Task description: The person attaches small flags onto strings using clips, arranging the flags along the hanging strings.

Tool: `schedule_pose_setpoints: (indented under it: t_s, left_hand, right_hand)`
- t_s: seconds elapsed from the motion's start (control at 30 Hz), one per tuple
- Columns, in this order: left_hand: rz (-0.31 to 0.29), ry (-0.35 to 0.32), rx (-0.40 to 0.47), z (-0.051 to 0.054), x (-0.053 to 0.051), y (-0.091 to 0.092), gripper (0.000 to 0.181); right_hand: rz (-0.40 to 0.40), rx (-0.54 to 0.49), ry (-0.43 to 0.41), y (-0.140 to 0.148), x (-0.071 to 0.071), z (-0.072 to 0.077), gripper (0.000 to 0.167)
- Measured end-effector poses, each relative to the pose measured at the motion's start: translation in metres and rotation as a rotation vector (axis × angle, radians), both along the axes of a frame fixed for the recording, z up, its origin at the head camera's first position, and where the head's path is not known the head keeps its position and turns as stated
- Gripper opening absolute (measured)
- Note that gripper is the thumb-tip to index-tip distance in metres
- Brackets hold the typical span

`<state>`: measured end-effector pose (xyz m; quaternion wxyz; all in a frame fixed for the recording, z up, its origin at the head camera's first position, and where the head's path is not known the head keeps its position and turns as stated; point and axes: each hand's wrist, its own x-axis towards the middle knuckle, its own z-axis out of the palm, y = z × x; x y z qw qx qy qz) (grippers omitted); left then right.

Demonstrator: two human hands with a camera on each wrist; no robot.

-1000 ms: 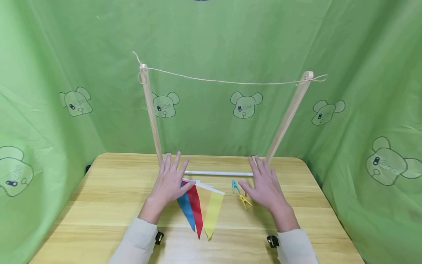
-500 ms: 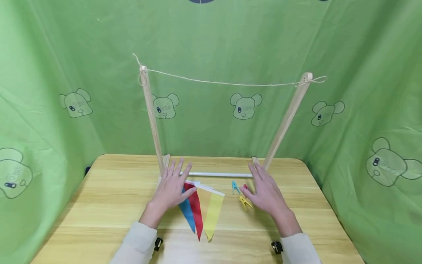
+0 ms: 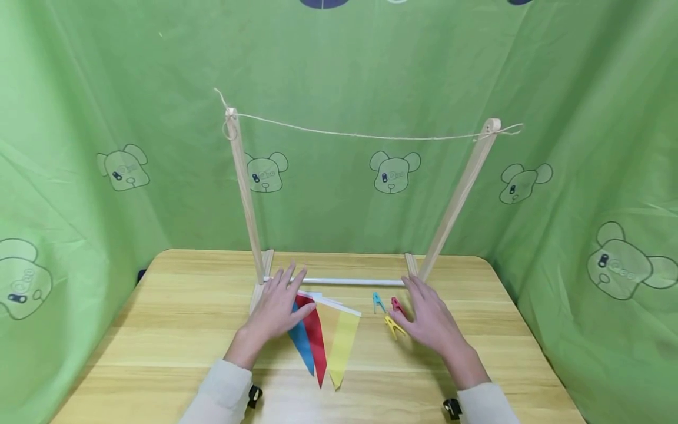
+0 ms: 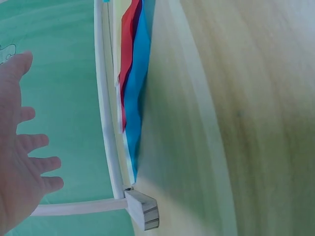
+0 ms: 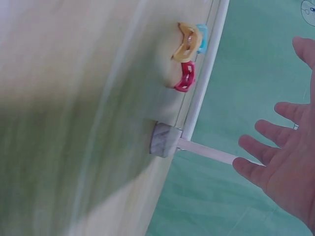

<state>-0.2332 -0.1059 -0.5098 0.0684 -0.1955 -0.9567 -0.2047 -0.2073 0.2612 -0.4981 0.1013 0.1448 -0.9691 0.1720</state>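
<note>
Fingers spread, my left hand [image 3: 275, 307] hovers by the left edge of some overlapping pennants: blue [image 3: 302, 346], red [image 3: 315, 335], orange [image 3: 327, 321] and yellow [image 3: 344, 344]. The left wrist view shows that palm [image 4: 17, 182] above the table with nothing in it. My right hand [image 3: 433, 318] is held out beside a blue clothespin [image 3: 378, 302], a red one [image 3: 397, 305] and a yellow one [image 3: 394, 327]. In the right wrist view its fingers are apart and the palm [image 5: 290, 167] holds nothing.
Behind the hands stands a wooden frame with a left post [image 3: 245, 194], a right post [image 3: 459, 200] and a white bottom rod [image 3: 355, 282]. A sagging string [image 3: 355, 135] joins the post tops. Green curtain [image 3: 339, 224] surrounds the wooden table [image 3: 175, 330].
Both hands have drawn back slightly toward the table's front, uncovering the frame's feet and the red clothespin. The pennants, clothespins and frame keep their places on the table.
</note>
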Motion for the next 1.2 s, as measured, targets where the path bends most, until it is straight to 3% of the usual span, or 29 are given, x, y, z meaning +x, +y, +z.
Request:
schedule_pose_setpoints:
  t_s: [0.27, 0.57, 1.0, 1.2]
  left_hand:
    - [-0.004, -0.060, 0.102, -0.004, 0.003, 0.002, 0.080]
    - [0.004, -0.129, 0.231, -0.011, 0.005, 0.009, 0.079]
    - [0.050, -0.230, 0.407, -0.018, 0.002, 0.013, 0.075]
    - [0.043, -0.223, 0.475, -0.018, 0.000, 0.015, 0.072]
  right_hand:
    - [-0.004, -0.024, -0.028, 0.004, 0.005, -0.007, 0.087]
    - [0.012, -0.054, -0.112, 0.007, 0.005, -0.014, 0.097]
    - [0.024, -0.149, -0.169, 0.008, 0.008, -0.020, 0.078]
    - [0.019, -0.188, -0.198, 0.007, 0.007, -0.023, 0.075]
